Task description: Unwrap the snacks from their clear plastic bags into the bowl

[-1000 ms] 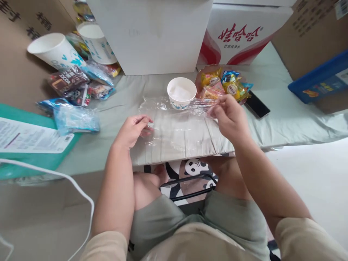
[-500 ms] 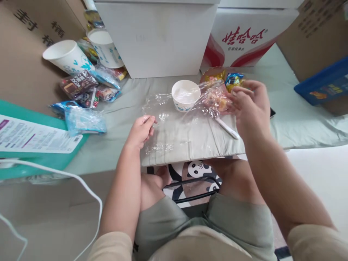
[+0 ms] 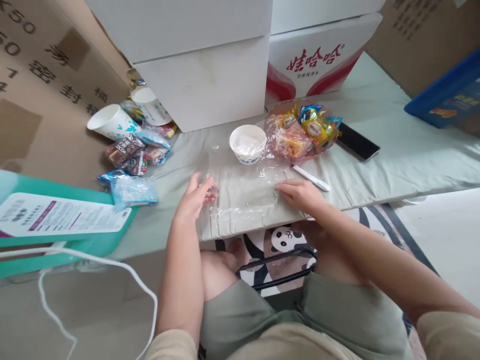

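Grey-green bedding is lying underneath — left hand and right hand, fingers flat and open, are pressing opposite edges of clear plastic sheet.

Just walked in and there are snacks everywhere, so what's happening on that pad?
A seated person presses both hands on a clear plastic sheet spread flat on the grey-green pad. The left hand rests on its left edge, the right hand on its right edge. Behind the sheet stand a small paper bowl, a bag of wrapped snacks and a white pen-like tool. More snack packets lie to the left.
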### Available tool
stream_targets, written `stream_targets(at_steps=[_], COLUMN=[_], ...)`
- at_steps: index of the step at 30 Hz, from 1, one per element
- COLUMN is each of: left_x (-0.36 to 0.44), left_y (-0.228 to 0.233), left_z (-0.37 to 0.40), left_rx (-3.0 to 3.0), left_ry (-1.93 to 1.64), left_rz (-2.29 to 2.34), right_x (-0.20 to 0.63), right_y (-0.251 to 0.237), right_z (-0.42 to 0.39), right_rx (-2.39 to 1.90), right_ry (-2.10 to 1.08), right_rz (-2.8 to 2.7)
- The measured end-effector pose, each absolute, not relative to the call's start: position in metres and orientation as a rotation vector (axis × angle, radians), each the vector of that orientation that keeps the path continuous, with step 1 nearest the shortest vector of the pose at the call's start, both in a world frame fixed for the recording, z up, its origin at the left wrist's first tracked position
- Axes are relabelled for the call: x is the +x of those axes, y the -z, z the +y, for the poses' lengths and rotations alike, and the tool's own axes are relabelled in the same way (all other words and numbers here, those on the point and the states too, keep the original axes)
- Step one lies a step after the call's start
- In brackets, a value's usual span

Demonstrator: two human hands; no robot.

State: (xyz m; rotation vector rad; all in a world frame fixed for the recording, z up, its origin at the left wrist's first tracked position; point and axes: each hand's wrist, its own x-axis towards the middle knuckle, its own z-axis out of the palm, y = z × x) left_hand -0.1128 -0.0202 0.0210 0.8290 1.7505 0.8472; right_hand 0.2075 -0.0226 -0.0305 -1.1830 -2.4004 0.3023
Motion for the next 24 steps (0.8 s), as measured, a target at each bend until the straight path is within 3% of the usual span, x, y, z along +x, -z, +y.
stream_targets(at_steps=[4,8,11,15,20,24], left_x=[-0.100,-0.059,-0.045,-0.057,-0.080,-0.093], left_y=[-0.042,-0.040,-0.031,-0.032,-0.041,-0.041], left_z=[-0.055,-0.083,-0.085,-0.074,-0.059,-0.055], left_rx=[1.563,2.175,2.202,2.020,1.777,1.788], left_ry=[-0.901,-0.327,-0.124,-0.242,-0.400,-0.203], left_rz=[1.945,1.340,1.258,1.215,1.179,1.114], right_x=[0.214,0.221,0.233,0.256,0.263,0.260], right_y=[0.018,0.000,-0.006,-0.001,0.005,-0.002], right_z=[-0.043,-0.063,-0.074,-0.085,-0.088,-0.087], right_rx=[-1.223,-1.371,-1.510,-1.460,-1.308,-1.275], right_ry=[-0.307,-0.511,-0.708,-0.908,-0.833,-0.882], right_rz=[-2.270,-1.986,-1.847,-1.878,-2.019,-1.857])
